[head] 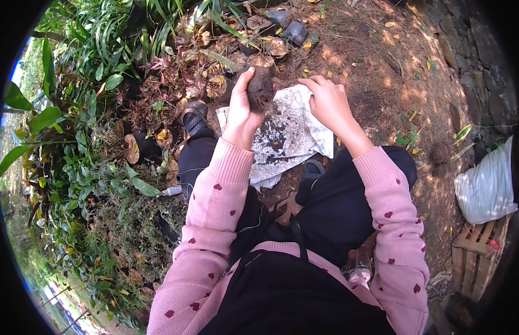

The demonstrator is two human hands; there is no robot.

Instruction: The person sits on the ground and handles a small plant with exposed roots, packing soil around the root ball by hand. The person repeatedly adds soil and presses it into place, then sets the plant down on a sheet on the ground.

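My left hand (242, 104) grips a dark clump of soil with fine roots (260, 90), thumb along its near side. The clump looks like a root ball; whether a plant grows from its far end, I cannot tell. Below it a white sack (322, 134), smeared with dark loose soil (278, 134), is spread on the ground between my feet. My right hand (329, 98) hovers over or touches the sack's far right corner, with its fingers bent, slightly apart and nothing visible in them.
Dense potted plants (138, 180) crowd the left side, among them a black plant bag (144, 147). More black bags (296, 32) lie ahead. At right stand a stone wall (468, 54) and a full white sack (487, 184) by a wooden crate (473, 255). Fallen leaves dot the bare earth (368, 54).
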